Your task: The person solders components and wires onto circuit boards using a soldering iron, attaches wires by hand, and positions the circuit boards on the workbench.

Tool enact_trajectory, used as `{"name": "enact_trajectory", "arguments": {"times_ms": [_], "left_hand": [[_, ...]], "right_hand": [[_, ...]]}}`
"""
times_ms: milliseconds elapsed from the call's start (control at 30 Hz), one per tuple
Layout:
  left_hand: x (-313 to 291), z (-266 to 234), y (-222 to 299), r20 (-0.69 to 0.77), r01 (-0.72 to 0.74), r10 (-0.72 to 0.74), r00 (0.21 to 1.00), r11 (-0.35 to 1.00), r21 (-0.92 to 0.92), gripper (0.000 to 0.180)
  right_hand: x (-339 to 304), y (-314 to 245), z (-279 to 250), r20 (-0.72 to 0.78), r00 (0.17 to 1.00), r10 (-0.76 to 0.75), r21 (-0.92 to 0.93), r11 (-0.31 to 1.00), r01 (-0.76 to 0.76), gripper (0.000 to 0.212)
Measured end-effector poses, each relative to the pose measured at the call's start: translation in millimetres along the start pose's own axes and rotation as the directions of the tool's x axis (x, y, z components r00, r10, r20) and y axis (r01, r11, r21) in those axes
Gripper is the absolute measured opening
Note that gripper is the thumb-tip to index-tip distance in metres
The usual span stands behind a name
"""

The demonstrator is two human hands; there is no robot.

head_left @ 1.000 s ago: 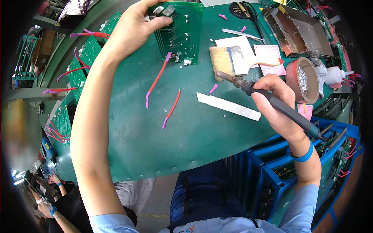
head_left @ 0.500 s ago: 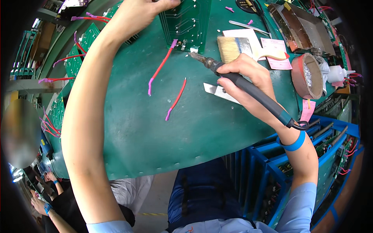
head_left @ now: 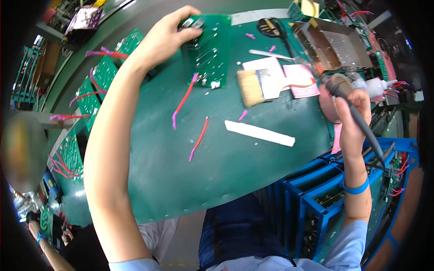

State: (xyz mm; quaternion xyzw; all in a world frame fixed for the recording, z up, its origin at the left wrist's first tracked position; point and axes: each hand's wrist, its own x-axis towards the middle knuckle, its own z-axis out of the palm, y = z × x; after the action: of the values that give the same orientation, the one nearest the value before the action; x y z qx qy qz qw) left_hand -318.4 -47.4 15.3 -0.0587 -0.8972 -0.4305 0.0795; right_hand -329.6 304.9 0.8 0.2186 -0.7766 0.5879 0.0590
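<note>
My left hand [head_left: 165,38] reaches far across the green mat [head_left: 181,153] and grips the top left corner of a green circuit board [head_left: 209,49]. A red wire with purple ends [head_left: 183,100] trails from the board's lower edge. My right hand [head_left: 355,122] holds a soldering iron [head_left: 351,108] by its dark handle at the right edge of the mat, its tip up by a round brown tin [head_left: 326,97]. A second loose red wire [head_left: 199,139] lies on the mat between my arms.
A flat brush [head_left: 253,86], white and pink papers [head_left: 300,77], tweezers [head_left: 271,55] and a white strip [head_left: 260,133] lie on the mat. A metal tray [head_left: 332,45] stands at the back right. Blue racks with boards [head_left: 316,198] stand at the right. More wired boards [head_left: 90,88] line the left.
My right hand has swung the soldering iron from the board's lower edge to the right, over by the round tin. My left hand stays on the board's corner.
</note>
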Motion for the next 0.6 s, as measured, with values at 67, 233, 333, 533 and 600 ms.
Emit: {"name": "enact_trajectory", "arguments": {"times_ms": [67,233,333,533,600], "left_hand": [[-2.7,0.4,3.9,-0.015,0.033,-0.033,0.999,0.999,0.001,0.017],[-2.9,1.3,10.1,0.012,0.125,-0.124,0.992,0.984,-0.129,0.014],[2.0,2.0,7.8,0.008,0.129,-0.128,0.992,0.986,-0.103,0.015],[2.0,0.7,6.6,0.025,0.110,-0.108,0.994,0.990,-0.084,0.015],[0.0,-0.6,7.3,0.064,0.120,-0.115,0.991,0.990,-0.079,0.015]], "right_hand": [[21.3,14.4,-25.4,-0.173,0.983,0.064,0.130,0.991,-0.041,0.014],[32.6,27.6,-44.7,-0.286,0.946,0.154,0.351,0.935,-0.046,0.011],[12.0,12.5,-24.2,-0.131,0.987,0.093,0.168,0.983,-0.070,0.009],[3.7,-24.7,42.9,0.484,0.847,-0.220,-0.037,0.962,0.271,0.020],[2.7,-24.3,73.2,0.519,0.807,-0.282,0.004,0.945,0.327,0.021]]}}
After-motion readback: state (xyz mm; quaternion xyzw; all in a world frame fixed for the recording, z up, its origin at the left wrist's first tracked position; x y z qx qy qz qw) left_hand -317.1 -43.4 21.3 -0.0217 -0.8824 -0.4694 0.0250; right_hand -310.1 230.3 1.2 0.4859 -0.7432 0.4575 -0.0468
